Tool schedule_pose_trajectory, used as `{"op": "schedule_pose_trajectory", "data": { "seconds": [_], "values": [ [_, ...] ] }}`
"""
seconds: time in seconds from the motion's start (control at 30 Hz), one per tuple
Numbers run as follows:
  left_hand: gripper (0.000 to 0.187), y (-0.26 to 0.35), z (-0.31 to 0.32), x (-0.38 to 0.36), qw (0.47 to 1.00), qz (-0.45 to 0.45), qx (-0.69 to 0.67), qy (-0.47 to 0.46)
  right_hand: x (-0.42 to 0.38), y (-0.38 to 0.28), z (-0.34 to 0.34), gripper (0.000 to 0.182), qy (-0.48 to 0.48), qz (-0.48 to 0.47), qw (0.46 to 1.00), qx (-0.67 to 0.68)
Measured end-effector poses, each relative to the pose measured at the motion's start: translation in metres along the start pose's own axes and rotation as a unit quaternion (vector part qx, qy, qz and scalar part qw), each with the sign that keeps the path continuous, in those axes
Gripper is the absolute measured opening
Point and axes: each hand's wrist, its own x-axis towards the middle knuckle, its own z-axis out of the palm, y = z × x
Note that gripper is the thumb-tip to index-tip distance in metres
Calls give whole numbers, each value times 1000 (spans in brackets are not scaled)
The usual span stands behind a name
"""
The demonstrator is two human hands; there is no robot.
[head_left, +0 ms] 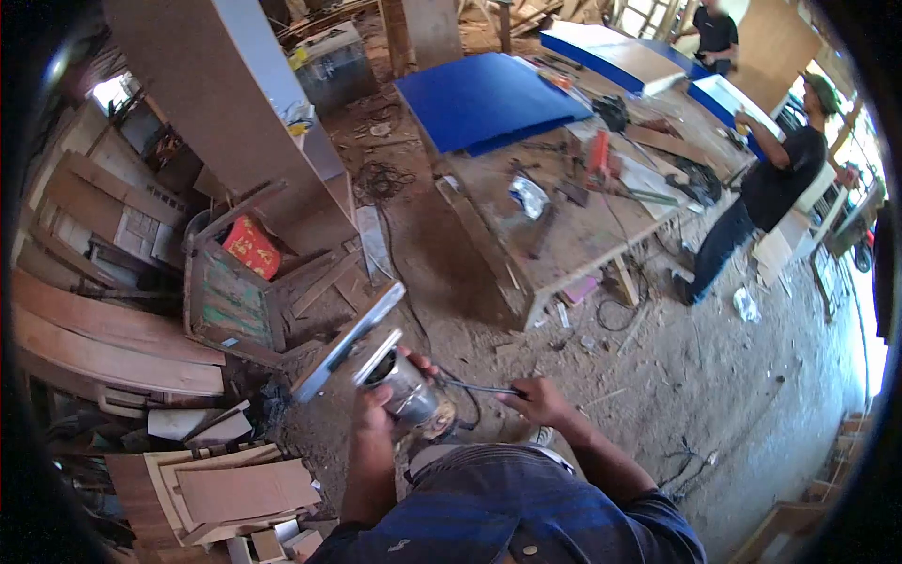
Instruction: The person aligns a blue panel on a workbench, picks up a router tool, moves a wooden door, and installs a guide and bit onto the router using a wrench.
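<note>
My left hand point(378, 409) is closed around a metal-bodied power tool point(408, 393), which has a flat plate at its upper end. My right hand point(537, 402) grips the handle end of a thin dark rod-like tool point(479, 386). The rod's other end reaches the side of the power tool near my left fingers; whether it engages a part there is too small to tell. Just beyond the power tool, a long narrow board point(348, 342) with a pale edge stands at a slant.
A workbench point(592, 246) ahead holds a blue panel point(489, 99) and scattered tools. Two people point(785, 174) are at the far right. Wood pieces point(249, 491) lie lower left. A tall panel point(221, 113) stands upper left. Cables and debris cover the floor.
</note>
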Motion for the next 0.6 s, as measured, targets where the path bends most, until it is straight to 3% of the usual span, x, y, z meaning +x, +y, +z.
{"op": "schedule_pose_trajectory", "data": {
  "seconds": [0.03,0.1,0.13,0.17,0.2,0.23,0.33,0.4,0.47,0.53,0.6],
  "values": [
    [73,30,-23,-3,1000,7,19,2,9,25,17,40,2,32,999,27],
    [78,93,-66,-9,992,65,108,2,24,97,49,42,20,83,992,-90],
    [81,125,-91,-13,988,94,123,-1,29,115,60,45,33,164,980,-110],
    [83,157,-105,-24,977,119,159,78,27,141,67,49,43,245,959,-134],
    [84,187,-130,-29,974,141,156,88,17,222,86,55,68,240,950,-188],
    [85,214,-152,-33,969,164,153,101,17,197,88,59,121,249,953,-124],
    [85,269,-187,-35,936,172,233,201,77,161,108,60,99,310,931,-169],
    [82,284,-214,-26,937,140,266,179,141,66,114,61,109,289,943,-122],
    [80,281,-244,-9,951,111,251,145,202,-8,121,54,105,217,970,-36],
    [79,261,-270,23,972,85,195,99,252,-58,135,51,73,143,973,166],
    [80,246,-280,61,979,27,179,96,293,-117,146,47,62,59,970,226]
  ]
}}
